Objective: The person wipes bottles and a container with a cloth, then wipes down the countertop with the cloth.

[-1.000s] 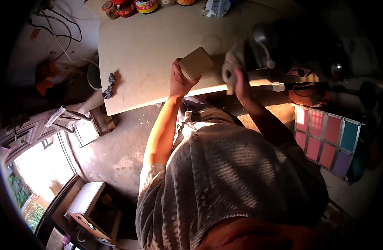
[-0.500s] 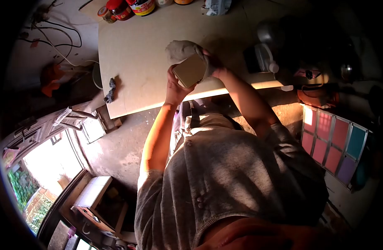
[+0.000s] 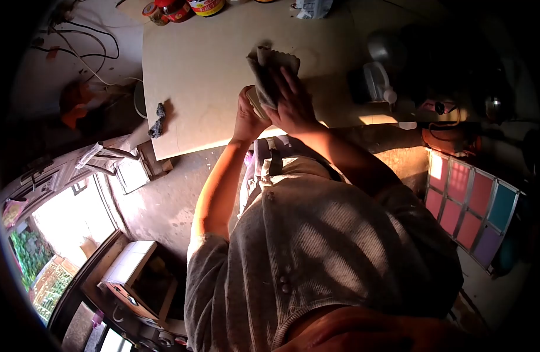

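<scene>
My left hand [image 3: 250, 120] is closed around a tan, flat-faced box [image 3: 255, 101], holding it up over the near edge of the table [image 3: 193, 76]. Most of the box is hidden behind a grey-brown cloth [image 3: 263, 73] and my right hand. With its fingers stretched along the cloth, my right hand [image 3: 293, 105] keeps it pressed against the box. The cloth's upper part sticks up past the fingertips in folds. My right thumb is hard to make out.
Red-lidded jars [image 3: 175, 9] and a clear plastic bag [image 3: 314, 8] stand along the table's far edge. A dark crumpled scrubber [image 3: 157, 121] lies at the left. On the right is a clear plastic jug [image 3: 375, 82], with a coloured-panel cabinet [image 3: 472, 196] below.
The box has turned, so its broad face no longer shows. My right hand has come round over it with the cloth, which now stands upright instead of hanging at the far side.
</scene>
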{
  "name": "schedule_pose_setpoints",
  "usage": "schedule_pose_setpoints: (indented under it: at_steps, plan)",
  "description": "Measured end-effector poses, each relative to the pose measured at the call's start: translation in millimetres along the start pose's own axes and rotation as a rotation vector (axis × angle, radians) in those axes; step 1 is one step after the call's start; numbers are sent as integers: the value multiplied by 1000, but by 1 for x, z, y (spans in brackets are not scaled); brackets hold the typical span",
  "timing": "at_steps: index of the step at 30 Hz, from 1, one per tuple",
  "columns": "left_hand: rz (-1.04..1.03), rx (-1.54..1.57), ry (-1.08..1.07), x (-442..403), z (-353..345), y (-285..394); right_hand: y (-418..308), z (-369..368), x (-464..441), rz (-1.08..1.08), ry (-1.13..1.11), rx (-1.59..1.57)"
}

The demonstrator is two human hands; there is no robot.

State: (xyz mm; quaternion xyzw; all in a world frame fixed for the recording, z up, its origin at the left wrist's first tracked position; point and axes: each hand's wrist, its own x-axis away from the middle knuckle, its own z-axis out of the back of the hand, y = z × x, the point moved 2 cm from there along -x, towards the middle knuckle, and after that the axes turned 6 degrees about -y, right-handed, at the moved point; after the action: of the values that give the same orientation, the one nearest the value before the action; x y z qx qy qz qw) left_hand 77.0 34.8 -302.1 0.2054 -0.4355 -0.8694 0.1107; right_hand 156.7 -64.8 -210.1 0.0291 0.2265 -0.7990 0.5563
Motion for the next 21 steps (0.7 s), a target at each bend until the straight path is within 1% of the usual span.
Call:
schedule_pose_setpoints:
  at_steps: [2,3,4,6,8,9,10,12,13,14,16,17,18,20,21]
  plan:
    - [-16,203,41,3,0,-4,-14,-6,11,-70,-147,20]
    - [28,258,-48,4,-1,-5,-23,-10,17,-63,-214,-110]
    - [71,310,-143,7,-1,-6,-34,-2,26,120,-254,-99]
    - [349,1174,-222,13,-5,-5,-28,0,33,171,-302,-56]
    - [202,753,-210,14,-7,-7,-12,5,32,174,-392,-71]
    - [152,552,-177,14,-4,-3,-4,2,30,174,-341,-61]
    - [113,357,-134,12,1,4,6,-4,23,146,-235,-179]
    - [-209,-134,-59,-7,9,13,12,2,19,172,-185,-129]
    - [30,296,-226,-1,9,5,6,1,13,187,-161,-119]
    - [34,305,-222,2,7,8,-1,2,9,187,-172,-117]
    - [-243,-650,-37,3,6,21,-19,11,-9,98,-280,61]
    - [-168,-557,-26,7,-4,8,-20,5,-14,78,-263,145]
    - [-169,-555,-22,4,2,15,-18,-1,-18,80,-263,150]
    - [-102,-457,-82,-4,17,37,-11,-10,-24,-11,-181,5]
    - [-120,-348,-146,-3,16,32,-9,-8,-30,-17,-116,-24]
